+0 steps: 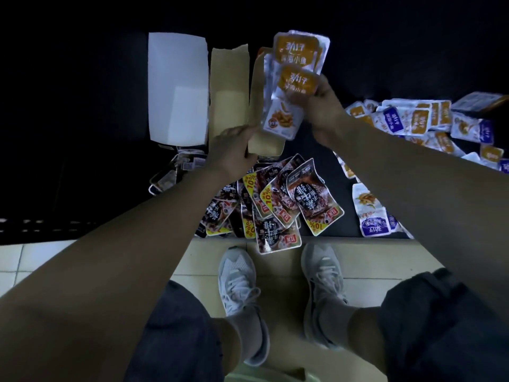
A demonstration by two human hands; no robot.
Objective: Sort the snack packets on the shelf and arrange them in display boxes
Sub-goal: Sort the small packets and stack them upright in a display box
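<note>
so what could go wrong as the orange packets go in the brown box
The fanned stack of orange-and-white foil packets pinched in the right hand could splay and spill beside the brown cardboard box that the left hand steadies. A dark brown packet overhangs the black shelf edge and may drop onto the tiled floor.

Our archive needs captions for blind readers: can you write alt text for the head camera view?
A person's right hand holds a fan of orange-and-white snack packets at a brown cardboard display box, whose near end the left hand grips. Dark brown packets with yellow corners and a heap of white, orange and purple packets lie on the black shelf.
</note>
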